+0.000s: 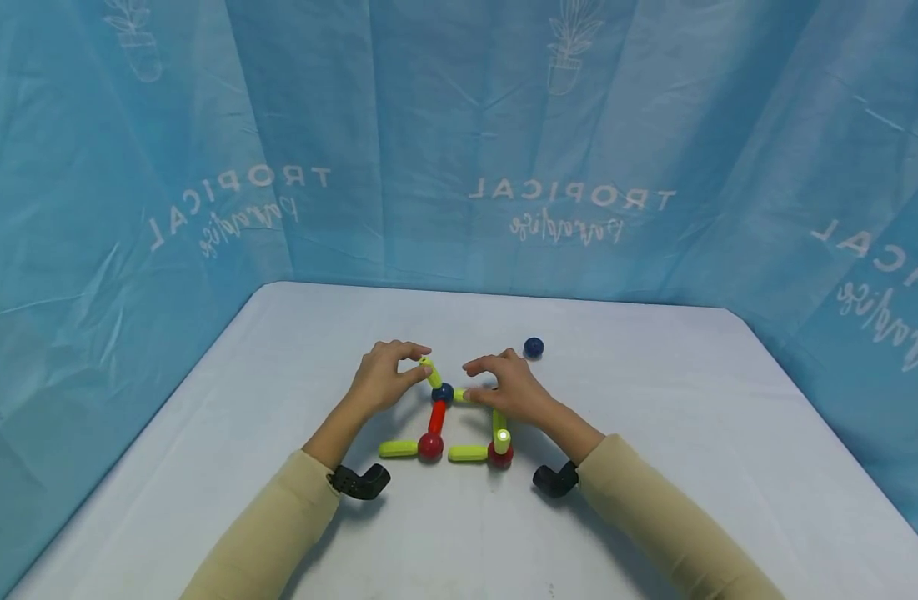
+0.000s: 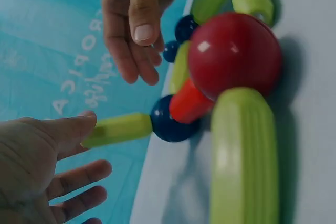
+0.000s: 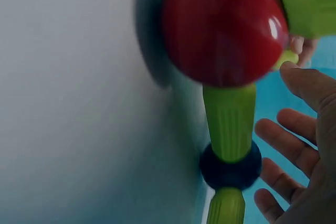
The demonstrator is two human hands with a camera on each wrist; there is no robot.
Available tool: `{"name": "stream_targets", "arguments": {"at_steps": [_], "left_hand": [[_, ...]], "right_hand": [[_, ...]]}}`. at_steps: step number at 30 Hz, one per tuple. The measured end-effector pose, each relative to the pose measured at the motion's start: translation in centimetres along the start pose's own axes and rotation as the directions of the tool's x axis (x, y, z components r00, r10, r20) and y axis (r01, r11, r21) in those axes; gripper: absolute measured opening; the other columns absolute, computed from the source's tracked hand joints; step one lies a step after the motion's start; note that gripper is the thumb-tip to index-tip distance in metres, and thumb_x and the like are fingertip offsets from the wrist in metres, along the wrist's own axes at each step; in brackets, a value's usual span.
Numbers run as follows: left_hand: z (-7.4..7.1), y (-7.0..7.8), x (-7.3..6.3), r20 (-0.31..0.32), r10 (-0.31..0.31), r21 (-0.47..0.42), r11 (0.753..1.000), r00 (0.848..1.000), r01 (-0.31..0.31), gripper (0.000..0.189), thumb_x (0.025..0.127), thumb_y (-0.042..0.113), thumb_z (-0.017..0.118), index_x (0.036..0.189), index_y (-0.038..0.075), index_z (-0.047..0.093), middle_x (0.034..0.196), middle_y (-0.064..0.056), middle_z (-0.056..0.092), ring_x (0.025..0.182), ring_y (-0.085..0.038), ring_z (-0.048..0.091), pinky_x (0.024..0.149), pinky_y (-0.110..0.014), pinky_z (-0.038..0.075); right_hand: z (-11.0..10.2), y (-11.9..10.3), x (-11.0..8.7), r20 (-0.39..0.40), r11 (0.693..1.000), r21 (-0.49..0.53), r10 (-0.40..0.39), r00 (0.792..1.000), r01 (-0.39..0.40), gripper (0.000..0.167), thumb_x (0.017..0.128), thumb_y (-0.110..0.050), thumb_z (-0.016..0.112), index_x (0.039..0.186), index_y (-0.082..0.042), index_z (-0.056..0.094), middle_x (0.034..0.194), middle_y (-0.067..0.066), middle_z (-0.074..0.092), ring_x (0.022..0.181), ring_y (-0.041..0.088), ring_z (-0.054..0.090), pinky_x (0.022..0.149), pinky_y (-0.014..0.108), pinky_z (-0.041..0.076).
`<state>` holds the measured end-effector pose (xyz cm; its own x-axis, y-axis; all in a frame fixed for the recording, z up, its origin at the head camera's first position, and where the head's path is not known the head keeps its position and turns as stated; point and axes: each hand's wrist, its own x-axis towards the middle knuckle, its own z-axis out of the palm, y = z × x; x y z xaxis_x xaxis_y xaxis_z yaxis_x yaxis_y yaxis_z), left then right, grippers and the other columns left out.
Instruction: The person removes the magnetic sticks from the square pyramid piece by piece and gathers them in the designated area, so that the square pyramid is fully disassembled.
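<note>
I have the left hand (image 1: 383,377) pinching the top end of the leaning green stick (image 1: 433,373), whose low end meets the blue ball (image 1: 443,394). It looks light, hard and a bit slippery, so I'd grip its sides softly; it may pop off. The right hand (image 1: 513,390) is wide, holding nothing; from far off I can't quite tell if its thumb touches the back bar (image 1: 460,396). A standing stick (image 1: 502,440) on the right red ball (image 1: 501,458) is easy to bump. A loose ball (image 1: 534,347) sits behind on the bench (image 1: 616,358).
</note>
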<state>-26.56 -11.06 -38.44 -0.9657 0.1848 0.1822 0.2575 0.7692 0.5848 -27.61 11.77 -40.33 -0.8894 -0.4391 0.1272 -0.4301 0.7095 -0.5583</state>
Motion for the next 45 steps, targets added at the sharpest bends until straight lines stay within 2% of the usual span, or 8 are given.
{"name": "stream_targets", "arguments": {"at_steps": [7, 14, 23, 27, 32, 34, 40, 45], "left_hand": [[0.7, -0.5, 0.3, 0.021, -0.039, -0.064, 0.997, 0.999, 0.04, 0.03, 0.087, 0.031, 0.066, 0.115, 0.019, 0.067, 0.105, -0.005, 0.07, 0.105, -0.026, 0.056, 0.084, -0.041, 0.045], [2.0, 0.0, 0.0, 0.006, -0.126, -0.216, 0.968, 0.992, 0.124, 0.025, 0.087, 0.027, 0.066, 0.11, 0.015, 0.067, 0.098, -0.005, 0.07, 0.09, -0.021, 0.06, 0.069, -0.028, 0.047], [4.9, 2.2, -0.9, -0.009, -0.115, -0.325, 0.94, 0.993, 0.106, 0.02, 0.086, 0.026, 0.068, 0.101, 0.013, 0.067, 0.09, -0.004, 0.071, 0.077, -0.017, 0.058, 0.061, -0.023, 0.046], [5.6, 2.7, -1.2, 0.025, -0.121, -0.37, 0.921, 0.992, 0.122, 0.02, 0.086, 0.025, 0.068, 0.102, 0.013, 0.066, 0.09, -0.004, 0.071, 0.077, -0.016, 0.057, 0.062, -0.023, 0.046], [5.7, 2.2, -1.1, 0.097, -0.087, -0.436, 0.892, 0.991, 0.121, 0.024, 0.088, 0.021, 0.065, 0.111, 0.013, 0.065, 0.094, -0.005, 0.068, 0.082, -0.016, 0.057, 0.068, -0.025, 0.047], [5.7, 1.8, -1.0, 0.127, -0.071, -0.43, 0.895, 0.989, 0.119, 0.026, 0.089, 0.019, 0.063, 0.114, 0.014, 0.064, 0.097, -0.004, 0.066, 0.084, -0.016, 0.056, 0.072, -0.026, 0.047], [5.3, 1.0, -0.6, 0.165, -0.013, -0.293, 0.954, 0.986, 0.061, 0.027, 0.087, 0.014, 0.064, 0.114, 0.016, 0.065, 0.107, -0.002, 0.064, 0.098, -0.018, 0.054, 0.085, -0.035, 0.046], [5.1, 0.9, -0.3, 0.213, 0.056, -0.237, 0.972, 0.975, -0.004, 0.03, 0.085, 0.019, 0.069, 0.115, 0.016, 0.066, 0.109, 0.0, 0.064, 0.106, -0.019, 0.052, 0.092, -0.041, 0.043]], "right_hand": [[0.7, -0.2, 0.4, 0.023, 1.0, -0.02, -0.006, 1.0, 0.006, 0.045, 0.083, -0.033, 0.071, 0.123, -0.016, 0.062, 0.116, -0.001, 0.067, 0.107, 0.023, 0.047, 0.088, 0.042, 0.039], [-0.1, 0.5, -0.3, 0.046, 0.998, -0.03, 0.049, 0.998, -0.048, 0.046, 0.082, -0.037, 0.071, 0.123, -0.019, 0.062, 0.116, -0.003, 0.067, 0.108, 0.022, 0.047, 0.085, 0.039, 0.042], [-1.5, 2.1, -2.2, 0.055, 0.999, -0.006, 0.039, 0.998, -0.039, 0.046, 0.083, -0.037, 0.07, 0.123, -0.017, 0.062, 0.117, -0.001, 0.067, 0.108, 0.023, 0.045, 0.089, 0.042, 0.04], [-1.5, 2.4, -2.9, 0.084, 0.999, 0.001, 0.054, 0.995, -0.054, 0.045, 0.083, -0.037, 0.071, 0.123, -0.018, 0.062, 0.116, -0.003, 0.068, 0.108, 0.021, 0.046, 0.092, 0.045, 0.038], [-1.2, 2.5, -3.3, 0.113, 0.998, -0.019, 0.065, 0.992, -0.063, 0.042, 0.082, -0.037, 0.072, 0.12, -0.022, 0.065, 0.113, -0.006, 0.069, 0.097, 0.016, 0.047, 0.082, 0.035, 0.038], [-1.1, 2.5, -3.3, 0.119, 0.997, -0.022, 0.076, 0.99, -0.073, 0.04, 0.081, -0.037, 0.072, 0.119, -0.023, 0.066, 0.112, -0.007, 0.069, 0.094, 0.015, 0.047, 0.077, 0.032, 0.037], [-0.8, 2.5, -3.3, 0.126, 0.996, -0.015, 0.085, 0.988, -0.083, 0.039, 0.082, -0.037, 0.071, 0.118, -0.024, 0.067, 0.109, -0.009, 0.069, 0.089, 0.015, 0.045, 0.07, 0.03, 0.036], [-0.7, 2.5, -3.2, 0.129, 0.998, -0.027, 0.055, 0.99, -0.052, 0.041, 0.081, -0.038, 0.072, 0.118, -0.022, 0.067, 0.11, -0.007, 0.069, 0.088, 0.015, 0.045, 0.07, 0.029, 0.036]]}}
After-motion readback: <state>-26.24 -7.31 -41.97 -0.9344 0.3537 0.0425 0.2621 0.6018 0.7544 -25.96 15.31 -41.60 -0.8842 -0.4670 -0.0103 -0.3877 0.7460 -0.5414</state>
